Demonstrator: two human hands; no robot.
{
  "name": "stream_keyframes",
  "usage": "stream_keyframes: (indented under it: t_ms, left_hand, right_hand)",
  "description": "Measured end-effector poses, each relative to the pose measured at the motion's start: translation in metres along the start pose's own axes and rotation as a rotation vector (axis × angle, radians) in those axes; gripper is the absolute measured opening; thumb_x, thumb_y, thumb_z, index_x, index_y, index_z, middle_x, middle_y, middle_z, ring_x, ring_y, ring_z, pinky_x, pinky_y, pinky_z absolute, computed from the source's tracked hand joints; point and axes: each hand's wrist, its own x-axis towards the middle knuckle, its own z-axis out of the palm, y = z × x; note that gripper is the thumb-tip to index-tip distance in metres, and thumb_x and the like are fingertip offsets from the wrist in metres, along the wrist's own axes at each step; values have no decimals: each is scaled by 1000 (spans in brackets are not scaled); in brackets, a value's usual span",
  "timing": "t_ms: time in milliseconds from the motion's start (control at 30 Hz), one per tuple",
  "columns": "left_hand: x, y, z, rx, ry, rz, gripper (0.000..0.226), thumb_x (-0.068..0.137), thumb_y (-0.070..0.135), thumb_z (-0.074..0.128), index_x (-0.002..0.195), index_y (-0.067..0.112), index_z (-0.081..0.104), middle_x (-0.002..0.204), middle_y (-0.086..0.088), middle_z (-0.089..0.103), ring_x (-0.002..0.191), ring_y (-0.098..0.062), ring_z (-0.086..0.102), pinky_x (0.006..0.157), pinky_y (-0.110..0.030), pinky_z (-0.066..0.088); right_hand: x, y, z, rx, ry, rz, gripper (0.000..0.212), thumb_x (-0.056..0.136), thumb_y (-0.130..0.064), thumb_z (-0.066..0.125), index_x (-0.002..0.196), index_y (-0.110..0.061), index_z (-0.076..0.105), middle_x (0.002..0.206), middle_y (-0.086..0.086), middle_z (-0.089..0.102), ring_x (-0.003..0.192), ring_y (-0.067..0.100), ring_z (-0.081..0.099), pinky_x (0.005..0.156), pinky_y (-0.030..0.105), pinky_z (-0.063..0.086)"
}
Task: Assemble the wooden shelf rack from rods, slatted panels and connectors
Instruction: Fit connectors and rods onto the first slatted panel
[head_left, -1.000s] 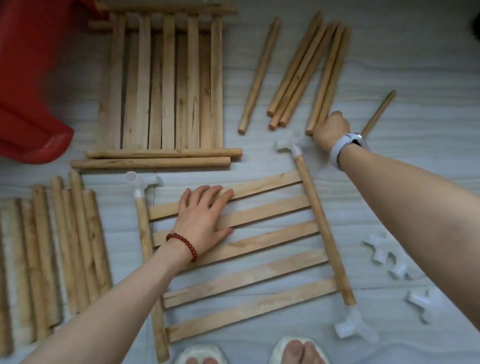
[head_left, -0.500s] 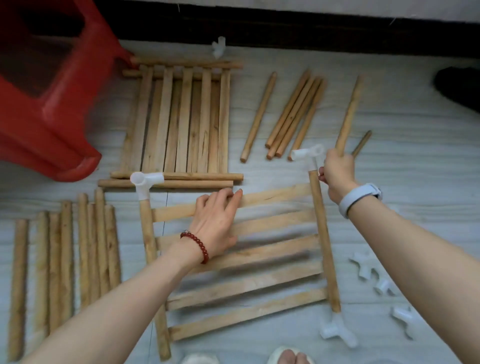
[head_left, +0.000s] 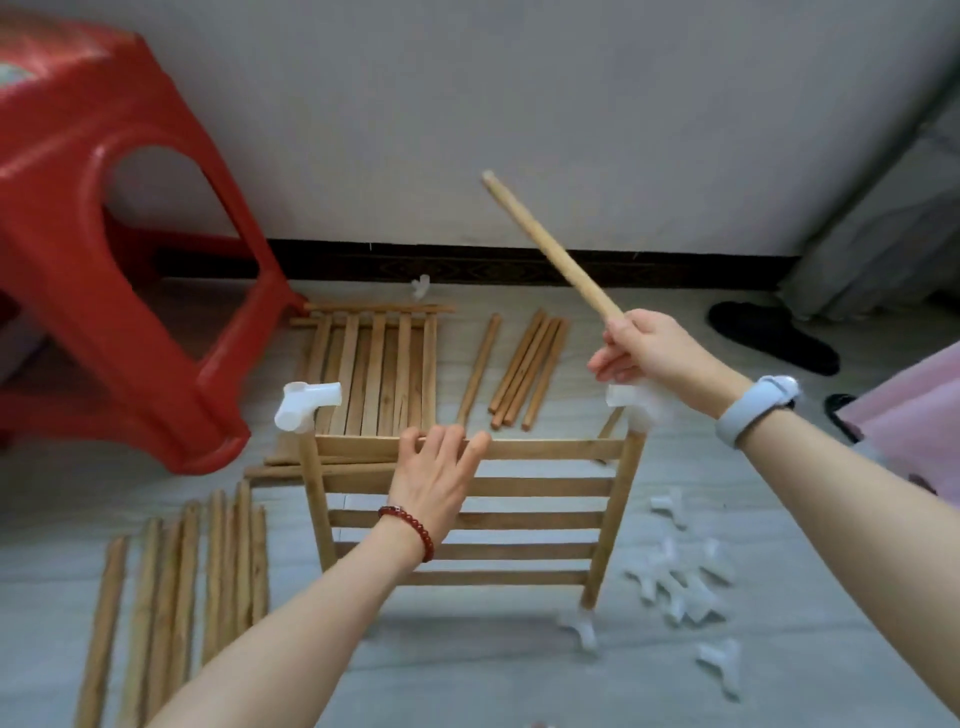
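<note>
Wooden rod (head_left: 550, 244) between right fingers (head_left: 615, 358)

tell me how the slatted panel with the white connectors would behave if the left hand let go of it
Likely to tip: the slatted panel stands on edge on small corner connectors, and the left hand touches its top slat. It probably stays stiff, since five slats tie both side rods. It seems light, given that resting fingers appear to steady it.
</note>
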Motion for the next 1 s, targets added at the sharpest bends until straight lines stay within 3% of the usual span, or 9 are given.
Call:
stream_keyframes:
  t_ms: [133,233,333,467,567,633,733,833,1000]
  left_hand:
    - [-8,10,-14,18,-138,-73,83,65,2,65,124,30,14,106,-4,50,96,-22,48,85,-40,33]
    - [-9,9,-27,-24,-151,-153,72,81,-1,48,131,35,9,111,-3,40,102,-22,38,86,-37,25]
    - [-7,4,-50,-9,-166,-155,59,85,2,47,137,24,27,114,-4,43,107,-23,40,93,-38,27]
    - [-11,-14,-87,172,-181,-107,25,90,22,45,114,21,54,119,-3,46,118,-24,36,101,-44,18]
    - [-27,-42,-118,178,18,-146,19,88,23,48,101,20,61,111,-2,54,118,-24,41,102,-47,14]
    - [-38,-66,-129,82,112,-271,23,85,26,56,106,18,61,112,-4,57,119,-25,44,103,-48,17]
    - [-54,-91,-135,-260,-160,-539,35,91,40,51,115,16,55,124,-4,51,113,-23,47,95,-38,34]
    - [-64,-91,-131,-520,-249,-561,38,92,37,52,116,8,53,121,-10,47,98,-24,53,79,-28,40]
    - [-74,-85,-129,-552,-260,-601,36,93,34,52,119,9,49,116,-9,42,85,-18,47,74,-28,40]
  right_hand:
    - [-42,-12,34,-885,53,-173,31,99,-41,29,90,-14,43,84,2,64,74,28,60,63,35,42]
    - [-69,-5,55,-1186,184,-404,33,100,-40,27,97,-13,45,75,1,58,59,25,49,55,32,30]
    - [-80,-5,59,-1107,204,-482,32,101,-36,29,99,-11,48,71,-2,46,56,20,42,55,30,30]
    - [-85,-4,55,-979,220,-462,31,100,-36,29,100,-10,45,73,0,48,58,21,45,50,32,34]
    - [-90,1,52,-1003,221,-444,32,99,-38,26,102,-13,45,72,-3,47,58,20,44,50,32,31]
    - [-94,2,50,-1002,203,-439,30,99,-38,27,106,-16,45,70,-7,44,59,19,44,52,32,32]
    - [-98,0,50,-995,145,-464,24,100,-32,30,113,-19,45,72,-11,45,64,17,45,67,31,29]
    - [-102,-3,53,-822,129,-438,15,98,-25,38,111,-20,44,71,-12,46,68,16,47,74,32,29]
    - [-111,-33,74,-239,4,-344,18,92,-16,50,89,-28,37,69,-4,54,51,2,54,45,15,39]
